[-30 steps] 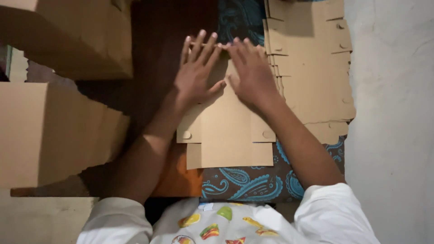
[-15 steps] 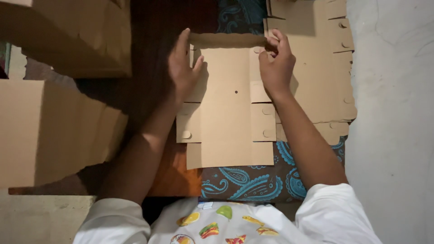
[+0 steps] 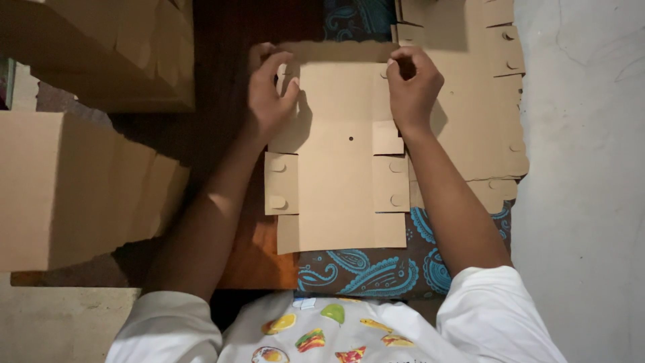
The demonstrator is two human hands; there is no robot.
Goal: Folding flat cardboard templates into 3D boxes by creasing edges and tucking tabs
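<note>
A flat die-cut cardboard box blank [image 3: 336,181] lies in front of me on a blue paisley cloth [image 3: 376,269]. Its far flap is folded up toward me. My left hand [image 3: 269,97] grips the blank's far left corner, fingers curled over the edge. My right hand [image 3: 411,84] pinches the far right corner of the same blank. Side tabs with round cut-outs lie flat at mid-length on both sides.
A stack of more flat cardboard blanks [image 3: 484,114] lies to the right, under my right forearm. Large brown cardboard boxes [image 3: 74,188] stand at the left and upper left. A dark wooden surface [image 3: 222,47] shows between them. Grey floor [image 3: 584,202] runs along the right.
My hands went from lying flat on the blank to gripping its far corners. The far flap has been lifted and folded up.
</note>
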